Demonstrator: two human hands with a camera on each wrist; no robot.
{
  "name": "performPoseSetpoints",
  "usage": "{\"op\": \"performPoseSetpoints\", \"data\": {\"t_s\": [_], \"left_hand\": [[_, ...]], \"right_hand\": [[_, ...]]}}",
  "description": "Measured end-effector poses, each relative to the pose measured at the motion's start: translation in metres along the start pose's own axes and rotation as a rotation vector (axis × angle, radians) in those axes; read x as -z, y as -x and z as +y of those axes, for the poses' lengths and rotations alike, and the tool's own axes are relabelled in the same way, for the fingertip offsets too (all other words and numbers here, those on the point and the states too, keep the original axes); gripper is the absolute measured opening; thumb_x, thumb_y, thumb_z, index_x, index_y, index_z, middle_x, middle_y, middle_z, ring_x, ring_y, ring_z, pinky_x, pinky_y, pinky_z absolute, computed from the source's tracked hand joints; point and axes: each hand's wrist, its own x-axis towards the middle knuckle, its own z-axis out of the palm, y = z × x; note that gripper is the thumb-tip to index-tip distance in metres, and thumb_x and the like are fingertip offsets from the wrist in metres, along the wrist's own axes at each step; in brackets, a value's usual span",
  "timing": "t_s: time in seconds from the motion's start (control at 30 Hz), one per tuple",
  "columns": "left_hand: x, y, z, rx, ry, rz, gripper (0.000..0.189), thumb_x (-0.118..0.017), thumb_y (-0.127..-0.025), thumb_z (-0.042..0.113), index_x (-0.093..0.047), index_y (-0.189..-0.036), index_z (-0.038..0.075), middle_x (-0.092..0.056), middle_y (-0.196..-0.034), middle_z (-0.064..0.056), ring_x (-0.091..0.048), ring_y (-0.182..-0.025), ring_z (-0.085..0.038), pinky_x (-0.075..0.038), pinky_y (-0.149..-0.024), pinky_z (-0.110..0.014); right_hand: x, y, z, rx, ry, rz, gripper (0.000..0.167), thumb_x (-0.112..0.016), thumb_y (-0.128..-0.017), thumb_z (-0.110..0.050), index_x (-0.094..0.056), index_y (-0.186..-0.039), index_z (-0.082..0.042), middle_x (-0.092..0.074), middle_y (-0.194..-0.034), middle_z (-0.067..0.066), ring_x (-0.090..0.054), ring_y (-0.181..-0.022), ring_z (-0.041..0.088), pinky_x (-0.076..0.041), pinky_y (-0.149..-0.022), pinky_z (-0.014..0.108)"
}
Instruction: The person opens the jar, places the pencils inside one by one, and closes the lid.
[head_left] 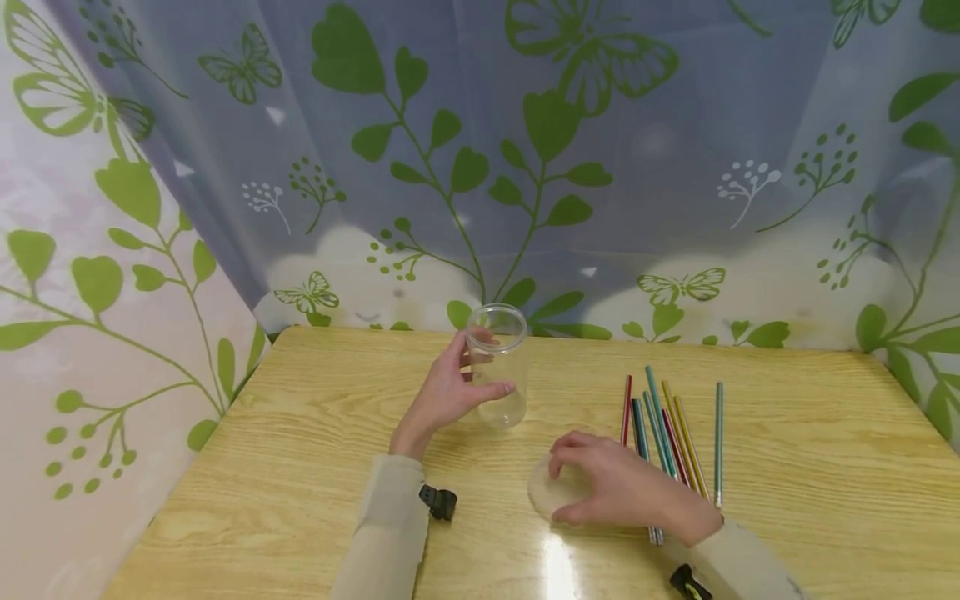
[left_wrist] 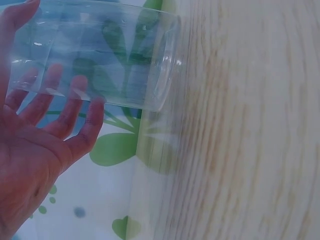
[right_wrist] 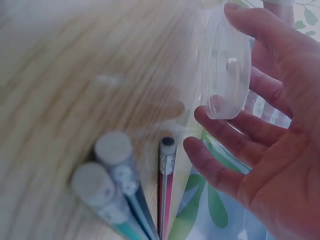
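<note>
A clear plastic jar (head_left: 513, 367) without a cover stands upright near the back of the table. My left hand (head_left: 448, 392) holds it from the left side, with the thumb across the front and the fingers behind. In the left wrist view, several fingertips touch the wall of the jar (left_wrist: 135, 60). Nearer the front, a round translucent lid (head_left: 544, 493) is low over the table. My right hand (head_left: 618, 483) grips its edge between thumb and fingers. The right wrist view shows the lid (right_wrist: 232, 70) tilted on its side between thumb and fingertips.
Several pencils in red, teal, yellow and dark colours lie loosely grouped right of the lid, partly under the right forearm. One teal pencil (head_left: 718, 442) lies apart at their right. A patterned cloth (head_left: 420, 208) hangs behind the wood-grain table (head_left: 300, 500).
</note>
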Motion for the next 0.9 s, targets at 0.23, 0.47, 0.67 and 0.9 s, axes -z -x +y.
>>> {"op": "performPoseSetpoints", "data": {"t_s": [0.23, 0.47, 0.67, 0.9], "left_hand": [[0.0005, 0.0004, 0.0004, 0.002, -0.015, -0.001, 0.070, -0.088, -0.080, 0.030, -0.048, -0.137, 0.034, -0.054, -0.140, 0.008, -0.057, -0.131, -0.025, -0.046, -0.108, -0.058], [0.0008, 0.0001, 0.0005, -0.001, -0.024, -0.007, 0.070, -0.088, -0.080, 0.030, -0.047, -0.138, 0.034, -0.053, -0.141, 0.008, -0.057, -0.131, -0.024, -0.046, -0.108, -0.057], [0.0010, -0.0001, 0.0000, -0.002, -0.025, -0.008, 0.070, -0.088, -0.080, 0.030, -0.048, -0.137, 0.034, -0.053, -0.141, 0.008, -0.057, -0.131, -0.024, -0.046, -0.108, -0.057], [0.0004, 0.0000, -0.0001, -0.006, -0.020, -0.002, 0.071, -0.089, -0.080, 0.030, -0.048, -0.137, 0.034, -0.054, -0.141, 0.008, -0.058, -0.130, -0.025, -0.046, -0.108, -0.058]], "right_hand": [[-0.0054, -0.0028, -0.0049, 0.015, 0.026, 0.000, 0.032, -0.089, -0.075, -0.036, -0.070, -0.099, -0.026, -0.065, -0.123, -0.003, -0.066, -0.107, 0.019, -0.057, -0.091, 0.040], [-0.0084, -0.0021, -0.0042, 0.023, 0.026, -0.002, 0.033, -0.088, -0.076, -0.038, -0.073, -0.102, -0.026, -0.064, -0.125, 0.000, -0.064, -0.114, 0.022, -0.056, -0.096, 0.044], [-0.0064, -0.0002, -0.0020, 0.036, 0.014, -0.021, 0.030, -0.084, -0.083, -0.041, -0.074, -0.107, -0.027, -0.063, -0.130, 0.004, -0.061, -0.119, 0.026, -0.056, -0.096, 0.048], [-0.0058, 0.0032, 0.0001, -0.003, -0.061, -0.010, 0.027, -0.080, -0.087, -0.042, -0.073, -0.110, -0.029, -0.061, -0.136, 0.004, -0.060, -0.126, 0.029, -0.053, -0.101, 0.051]]}}
